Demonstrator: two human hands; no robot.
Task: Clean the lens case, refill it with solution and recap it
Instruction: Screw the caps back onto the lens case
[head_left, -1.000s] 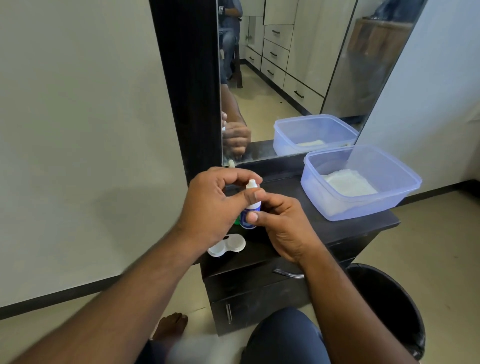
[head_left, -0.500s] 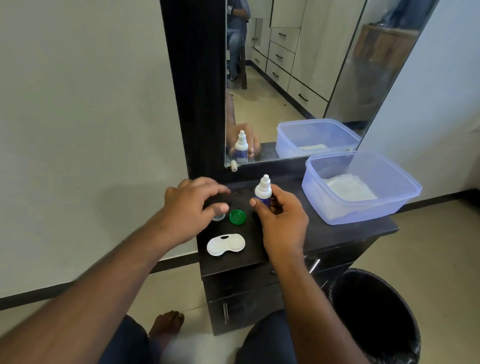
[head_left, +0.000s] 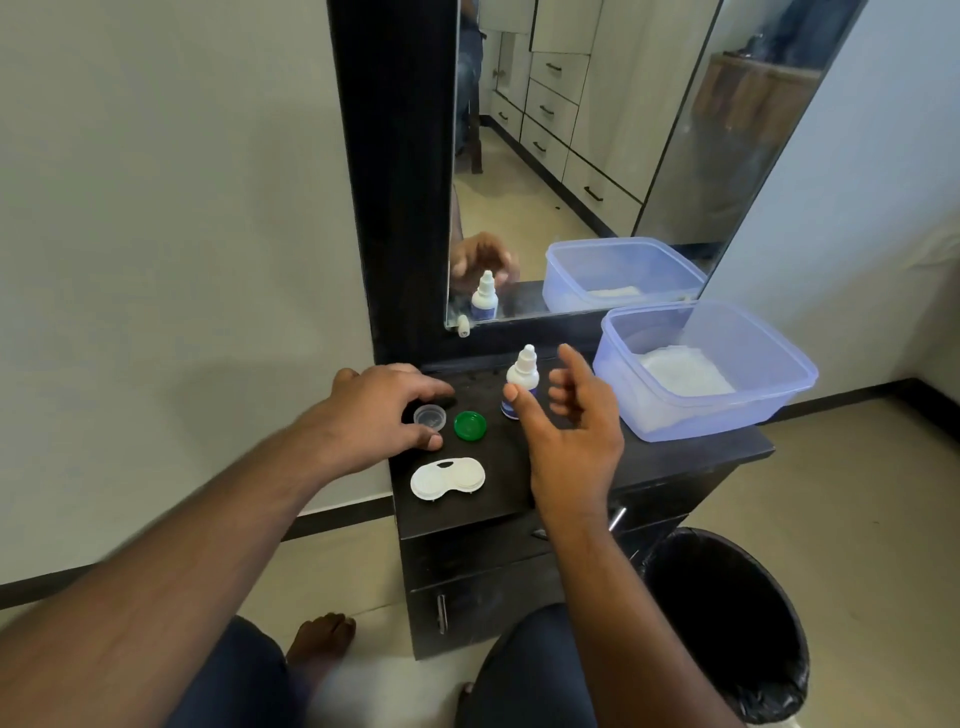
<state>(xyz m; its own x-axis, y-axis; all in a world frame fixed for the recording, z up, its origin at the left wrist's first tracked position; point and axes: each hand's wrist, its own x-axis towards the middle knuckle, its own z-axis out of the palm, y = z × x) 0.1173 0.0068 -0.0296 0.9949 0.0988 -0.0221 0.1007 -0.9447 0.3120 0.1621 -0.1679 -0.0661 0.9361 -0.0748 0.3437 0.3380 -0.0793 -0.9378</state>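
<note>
The solution bottle (head_left: 521, 379) has been released by the right hand (head_left: 571, 436), whose fingers are now spread beside it. Nearest on the desk (head_left: 675, 457) lies the lens case (head_left: 448, 478) (uncapped); beyond it, the clear cap (head_left: 430, 417) is touched by the left hand (head_left: 382, 410), the green cap (head_left: 469, 425) alongside.

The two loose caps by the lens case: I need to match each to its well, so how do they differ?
The green cap is opaque; the clear cap is see-through. The green cap lies untouched, nearer the solution bottle; the clear cap sits under the left hand, between its fingers and thumb. Both are round, alike in size and off the lens case.
</note>
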